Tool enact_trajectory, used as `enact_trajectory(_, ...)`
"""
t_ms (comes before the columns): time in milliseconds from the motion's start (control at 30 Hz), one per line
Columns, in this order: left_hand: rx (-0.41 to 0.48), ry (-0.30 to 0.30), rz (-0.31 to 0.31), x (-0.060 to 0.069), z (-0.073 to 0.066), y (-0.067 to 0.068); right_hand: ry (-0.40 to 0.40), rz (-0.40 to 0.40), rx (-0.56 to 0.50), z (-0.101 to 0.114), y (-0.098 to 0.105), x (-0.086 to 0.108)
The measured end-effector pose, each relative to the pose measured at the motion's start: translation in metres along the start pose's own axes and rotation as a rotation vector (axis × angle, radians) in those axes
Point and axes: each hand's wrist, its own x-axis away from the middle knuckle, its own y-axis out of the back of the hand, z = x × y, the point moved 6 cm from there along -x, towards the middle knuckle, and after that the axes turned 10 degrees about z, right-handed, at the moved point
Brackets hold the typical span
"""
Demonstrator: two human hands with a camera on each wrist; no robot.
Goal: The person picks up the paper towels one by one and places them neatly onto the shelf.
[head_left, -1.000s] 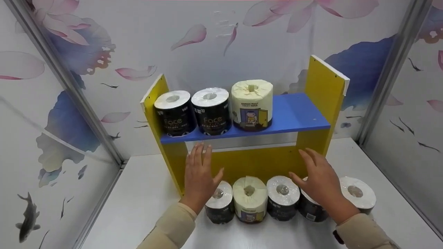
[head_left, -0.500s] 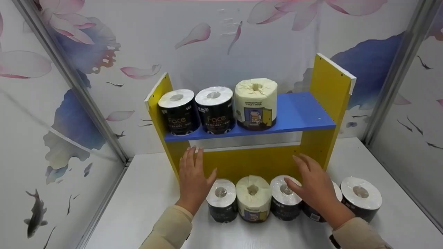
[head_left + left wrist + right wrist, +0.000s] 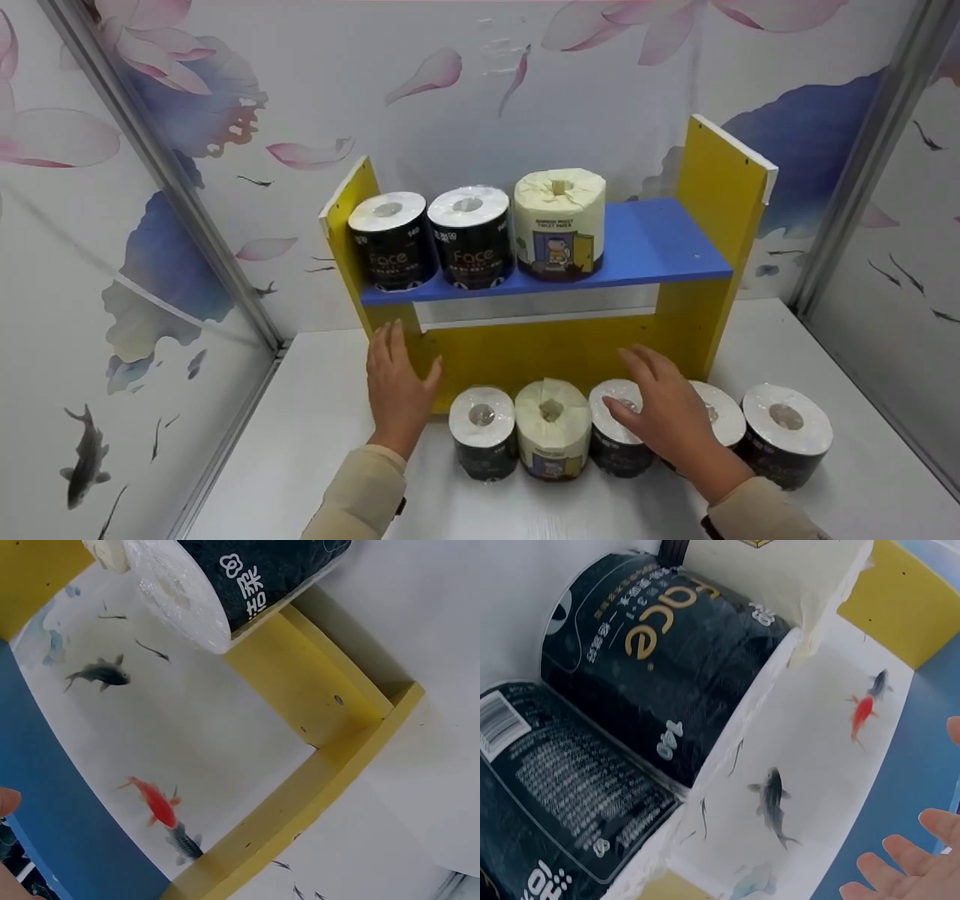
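In the head view my left hand [image 3: 397,396] hovers by the left side of the shelf unit, just left of a black-wrapped toilet roll [image 3: 486,450]. Its fingers are extended and hold nothing. My right hand [image 3: 666,414], also with spread fingers, is above the front row, partly covering another black toilet roll [image 3: 616,453]. Between them stands a cream-wrapped toilet roll [image 3: 553,435]. On the blue shelf [image 3: 660,240] stand two black toilet rolls, one at the left [image 3: 394,244] and one beside it [image 3: 472,240], then a cream toilet roll [image 3: 559,225].
The yellow side panels [image 3: 720,187] rise above the shelf at both ends, and a yellow board [image 3: 540,349] spans the unit below. Farther right in the front row are a partly hidden toilet roll [image 3: 724,412] and the rightmost toilet roll [image 3: 787,439]. Patterned walls enclose the white table [image 3: 300,435].
My left hand has moved left and down, away from the front-left roll. The right hand has shifted slightly left and down, uncovering more of the roll behind it. The rolls stay in place.
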Motion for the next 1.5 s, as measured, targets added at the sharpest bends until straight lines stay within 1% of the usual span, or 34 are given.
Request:
enact_trajectory(133, 0.030, 0.064, 0.006, -0.003, 0.011, 0.003, 0.002, -0.002, -0.002, 0.002, -0.005, 0.000)
enact_trajectory(500, 0.087, 0.187, 0.009, -0.011, 0.035, 0.010, 0.043, -0.012, 0.019, 0.013, -0.018, -0.002)
enact_trajectory(700, 0.109, 0.279, 0.043, -0.019, 0.046, 0.017, 0.043, 0.007, 0.017, 0.020, -0.025, -0.004)
enact_trajectory(833, 0.138, 0.322, 0.051, -0.023, 0.054, 0.021, 0.072, -0.011, 0.012, 0.027, -0.028, -0.004)
enact_trajectory(933, 0.159, 0.346, 0.047, -0.027, 0.058, 0.023, 0.087, -0.021, 0.017, 0.031, -0.031, -0.005)
enact_trajectory(1000, 0.175, 0.361, 0.050, -0.030, 0.061, 0.024, 0.089, -0.013, 0.021, 0.034, -0.033, -0.005)
enact_trajectory(1233, 0.221, 0.410, 0.087, -0.038, 0.067, 0.030, 0.088, 0.023, 0.000, 0.041, -0.040, -0.008)
enact_trajectory(1400, 0.207, 0.396, 0.095, -0.045, 0.070, 0.033, 0.105, 0.019, -0.011, 0.046, -0.044, -0.008)
enact_trajectory(1500, 0.217, 0.390, 0.105, -0.049, 0.071, 0.033, 0.122, 0.010, -0.012, 0.051, -0.046, -0.010)
